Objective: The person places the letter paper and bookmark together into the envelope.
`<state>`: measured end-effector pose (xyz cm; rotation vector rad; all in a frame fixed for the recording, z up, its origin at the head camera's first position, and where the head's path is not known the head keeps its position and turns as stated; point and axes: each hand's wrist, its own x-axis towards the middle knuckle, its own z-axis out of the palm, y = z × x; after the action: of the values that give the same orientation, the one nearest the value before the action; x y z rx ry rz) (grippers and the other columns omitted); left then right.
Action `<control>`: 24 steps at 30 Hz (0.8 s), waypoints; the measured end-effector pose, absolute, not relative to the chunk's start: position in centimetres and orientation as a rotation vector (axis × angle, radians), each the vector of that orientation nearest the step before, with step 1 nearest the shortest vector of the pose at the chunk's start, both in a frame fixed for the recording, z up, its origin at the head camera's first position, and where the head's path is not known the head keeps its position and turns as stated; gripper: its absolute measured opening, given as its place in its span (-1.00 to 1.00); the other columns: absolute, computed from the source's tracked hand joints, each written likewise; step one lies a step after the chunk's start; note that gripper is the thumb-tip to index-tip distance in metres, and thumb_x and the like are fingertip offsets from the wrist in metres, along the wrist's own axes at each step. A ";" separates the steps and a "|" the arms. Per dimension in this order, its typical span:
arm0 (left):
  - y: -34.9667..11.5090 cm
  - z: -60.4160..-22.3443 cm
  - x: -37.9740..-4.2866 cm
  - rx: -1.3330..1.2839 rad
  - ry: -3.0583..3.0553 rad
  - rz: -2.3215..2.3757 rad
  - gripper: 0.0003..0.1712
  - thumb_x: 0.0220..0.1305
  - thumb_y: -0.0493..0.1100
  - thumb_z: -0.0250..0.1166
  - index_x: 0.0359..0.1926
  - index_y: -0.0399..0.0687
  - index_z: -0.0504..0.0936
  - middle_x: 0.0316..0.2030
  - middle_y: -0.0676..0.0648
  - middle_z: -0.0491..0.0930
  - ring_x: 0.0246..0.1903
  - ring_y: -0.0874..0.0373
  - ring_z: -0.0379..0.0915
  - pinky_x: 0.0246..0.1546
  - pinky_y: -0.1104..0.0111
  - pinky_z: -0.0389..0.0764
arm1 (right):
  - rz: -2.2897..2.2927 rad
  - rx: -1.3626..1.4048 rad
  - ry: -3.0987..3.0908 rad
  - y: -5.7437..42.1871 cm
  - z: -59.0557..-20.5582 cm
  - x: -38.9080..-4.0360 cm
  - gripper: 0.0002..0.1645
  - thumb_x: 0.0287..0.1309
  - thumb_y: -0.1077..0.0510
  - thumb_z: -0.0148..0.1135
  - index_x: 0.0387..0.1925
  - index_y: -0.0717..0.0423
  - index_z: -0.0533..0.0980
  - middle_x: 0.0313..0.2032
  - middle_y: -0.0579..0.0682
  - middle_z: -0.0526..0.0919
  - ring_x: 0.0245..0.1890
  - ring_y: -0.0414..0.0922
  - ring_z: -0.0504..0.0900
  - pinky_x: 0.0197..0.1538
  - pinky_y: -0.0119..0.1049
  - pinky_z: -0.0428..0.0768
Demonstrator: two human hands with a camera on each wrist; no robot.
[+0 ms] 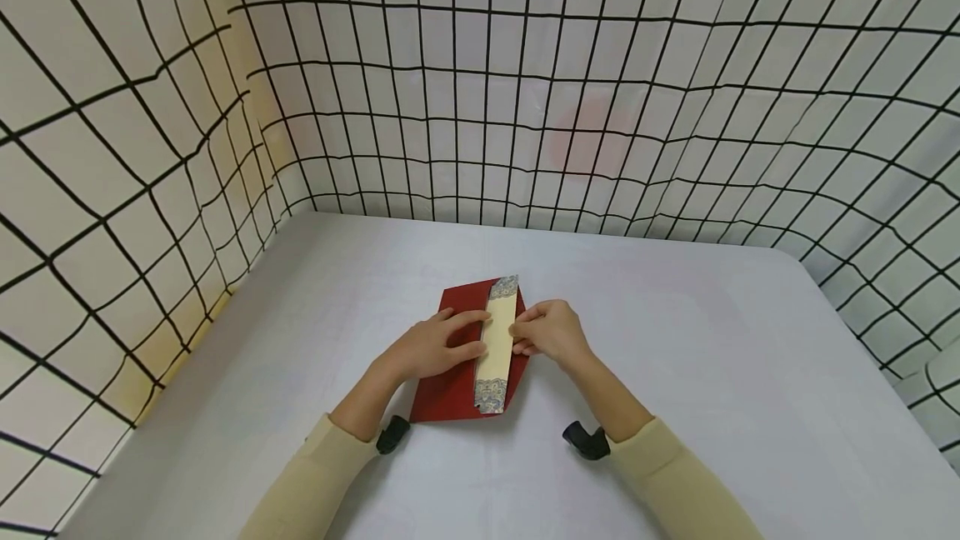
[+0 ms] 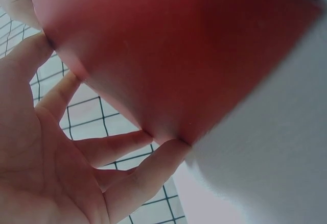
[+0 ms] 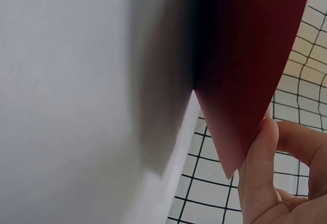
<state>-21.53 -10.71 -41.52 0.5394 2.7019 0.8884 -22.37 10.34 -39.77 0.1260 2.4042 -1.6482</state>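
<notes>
A red folded card (image 1: 447, 392) lies on the white table, with a cream strip (image 1: 497, 344) running lengthwise along its right part. Patterned blue-grey bands mark both ends of that strip. My left hand (image 1: 431, 346) rests on the card from the left, fingers spread, fingertips reaching the strip's left edge. In the left wrist view those fingers touch the red card (image 2: 168, 55) along its edge. From the right, my right hand (image 1: 557, 330) pinches the card's right edge between thumb and fingers. The right wrist view shows this red flap (image 3: 240, 81) raised off the table at a slant.
The white table (image 1: 675, 340) spreads around the card on all sides. Black-lined grid walls (image 1: 525, 107) stand at its back and sides. A black device (image 1: 587, 441) sits at the right wrist, another black device (image 1: 393, 435) at the left.
</notes>
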 end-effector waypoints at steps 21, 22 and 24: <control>-10.7 -41.5 -21.4 0.545 2.719 0.868 -0.39 0.32 0.24 0.19 0.37 0.37 0.37 0.33 -0.24 0.33 0.40 -0.20 0.05 0.16 -0.18 0.33 | -1.577 0.137 2.449 8.3 -40.4 -22.3 -0.90 0.03 0.39 0.33 -0.37 0.37 0.57 -0.59 0.10 0.65 -0.69 -0.19 0.64 -0.53 -0.41 0.61; -10.7 -41.5 -21.4 0.545 2.718 0.865 -0.38 0.32 0.24 0.19 0.37 0.37 0.36 0.33 -0.24 0.33 0.40 -0.20 0.05 0.16 -0.18 0.33 | -1.571 0.132 2.455 8.2 -40.4 -22.3 -0.90 0.02 0.39 0.33 -0.38 0.36 0.57 -0.59 0.11 0.65 -0.69 -0.20 0.64 -0.54 -0.41 0.61; -10.7 -41.4 -21.4 0.541 2.717 0.859 -0.38 0.32 0.24 0.18 0.37 0.38 0.36 0.34 -0.25 0.31 0.39 -0.21 0.06 0.15 -0.17 0.34 | -1.560 0.119 2.467 8.0 -40.4 -22.3 -0.92 0.02 0.39 0.32 -0.39 0.36 0.57 -0.58 0.11 0.65 -0.69 -0.20 0.63 -0.54 -0.42 0.60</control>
<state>-21.38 -10.67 -41.44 0.5413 2.7174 0.8594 -22.29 8.05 -40.40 0.1191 2.4672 -1.5596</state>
